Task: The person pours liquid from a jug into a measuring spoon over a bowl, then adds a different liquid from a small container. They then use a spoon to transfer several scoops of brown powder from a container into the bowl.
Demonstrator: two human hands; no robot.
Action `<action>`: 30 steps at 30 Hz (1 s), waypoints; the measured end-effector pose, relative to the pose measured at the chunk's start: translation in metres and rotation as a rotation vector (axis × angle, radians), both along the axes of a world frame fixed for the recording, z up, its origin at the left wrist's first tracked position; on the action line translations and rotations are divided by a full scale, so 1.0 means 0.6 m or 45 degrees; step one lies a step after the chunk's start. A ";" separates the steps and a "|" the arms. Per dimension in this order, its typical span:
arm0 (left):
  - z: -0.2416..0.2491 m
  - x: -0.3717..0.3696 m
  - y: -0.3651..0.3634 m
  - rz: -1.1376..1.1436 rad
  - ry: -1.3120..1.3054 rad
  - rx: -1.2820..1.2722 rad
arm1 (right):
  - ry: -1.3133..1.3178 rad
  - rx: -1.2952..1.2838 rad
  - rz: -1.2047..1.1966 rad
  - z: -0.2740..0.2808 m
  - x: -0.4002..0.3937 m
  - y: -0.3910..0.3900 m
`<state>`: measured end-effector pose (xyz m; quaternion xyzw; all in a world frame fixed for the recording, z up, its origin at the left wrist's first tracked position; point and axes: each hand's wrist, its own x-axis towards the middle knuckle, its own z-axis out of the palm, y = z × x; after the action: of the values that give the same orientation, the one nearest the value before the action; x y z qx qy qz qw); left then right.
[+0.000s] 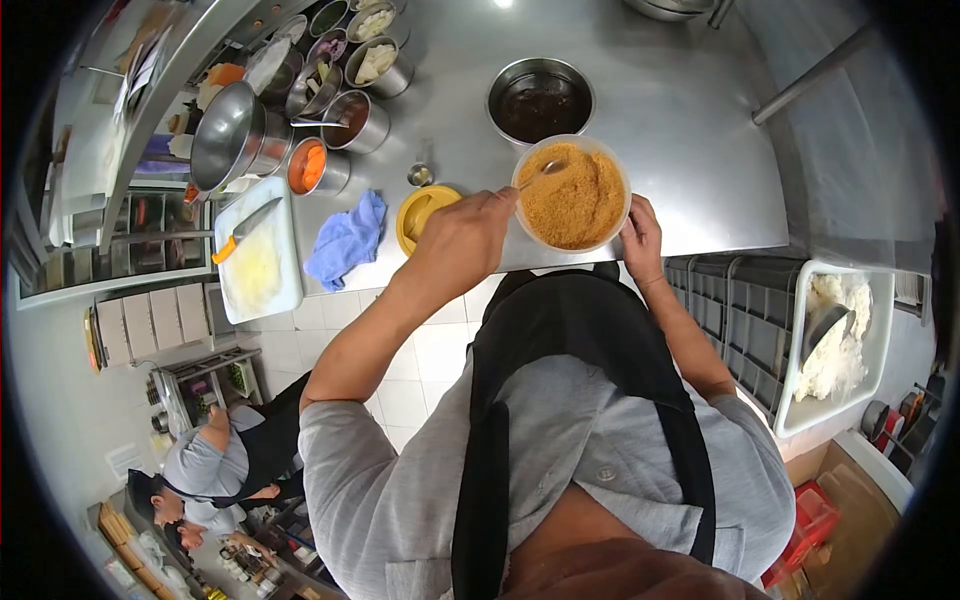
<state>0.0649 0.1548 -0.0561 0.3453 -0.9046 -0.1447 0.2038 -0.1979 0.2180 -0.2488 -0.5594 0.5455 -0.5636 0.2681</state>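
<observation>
Nearest, a black apron [570,310] is worn over a grey shirt [390,500]. At the near edge of the desk [440,70], toward its right-hand part, a round clear tub [580,205] filled with orange-brown crumbs is seen. Its right wall is gripped by the right hand [643,240], whose fingers are partly hidden by the tub; whether the base is touching the desk cannot be told. A spoon [550,168] is pinched between the thumb and fingers of the left hand [470,230], its tip laid on the crumbs.

Beside the left wrist, just in from the near edge, a round yellow lid [422,210] is partly covered by the forearm. Further left along that edge, a crumpled blue cloth [348,240] is set down, and at the near left corner a white cutting board [258,280] is placed, with an orange-handled knife [250,228] laid across it. Behind the lid, a small metal cup [420,175] is stood.

Along the left edge, metal containers are crowded together: one [325,180] with orange pieces, a large bowl [225,130], and, farther off, one [385,75] filled with pale pieces. Beyond the tub, a metal bowl [540,95] of dark liquid is placed. At the far edge, another bowl [668,8] is cut off by the frame.
</observation>
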 end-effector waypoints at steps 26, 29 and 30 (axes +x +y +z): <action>0.041 0.034 -0.111 0.493 0.901 1.272 | 0.032 0.019 -0.003 0.005 -0.001 0.000; -0.017 0.004 -0.126 0.396 0.425 0.491 | 0.029 0.018 -0.007 0.007 0.001 0.000; -0.042 0.002 -0.128 0.243 0.230 0.079 | 0.030 0.016 -0.005 0.009 0.000 0.000</action>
<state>0.0663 0.0780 -0.0813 0.4214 -0.8408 -0.1829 0.2864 -0.1980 0.2178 -0.2437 -0.5634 0.5531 -0.5541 0.2640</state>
